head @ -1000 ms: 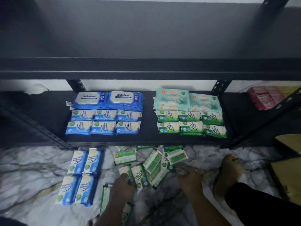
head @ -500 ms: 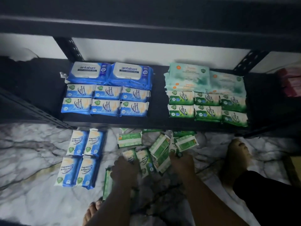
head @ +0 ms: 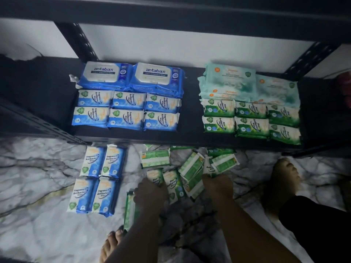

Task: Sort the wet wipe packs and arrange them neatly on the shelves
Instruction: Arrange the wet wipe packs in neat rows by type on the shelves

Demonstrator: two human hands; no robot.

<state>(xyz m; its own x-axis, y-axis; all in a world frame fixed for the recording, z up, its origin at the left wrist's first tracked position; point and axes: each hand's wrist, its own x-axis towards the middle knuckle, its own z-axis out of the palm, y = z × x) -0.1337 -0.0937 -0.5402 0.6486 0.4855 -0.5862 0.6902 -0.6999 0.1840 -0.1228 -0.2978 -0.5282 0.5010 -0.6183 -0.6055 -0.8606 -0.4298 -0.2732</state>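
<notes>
At the lower left of the frame four blue packs [head: 96, 179] lie in a two-by-two block on the marble floor [head: 38, 168], placed as they were a second ago. Above them, on the black shelf [head: 190, 138], six more blue packs [head: 126, 111] sit in two rows in front of two large antabax packs [head: 131, 76], unchanged.

At lower centre our left hand [head: 150, 194] has moved forward since a second ago and now covers the near end of a green Pine pack [head: 156, 177]. We cannot tell whether its grip is clenched on the pack or only resting on it. The loose green packs [head: 191, 166] lie scattered on the floor just before the shelf edge, much as before.

Our right hand [head: 218, 186] has also come forward and now touches the near edge of that pile; its grip is hidden from us too.

At upper right, six green packs [head: 250, 120] and the pale teal packs [head: 228, 82] behind them stand as before.
</notes>
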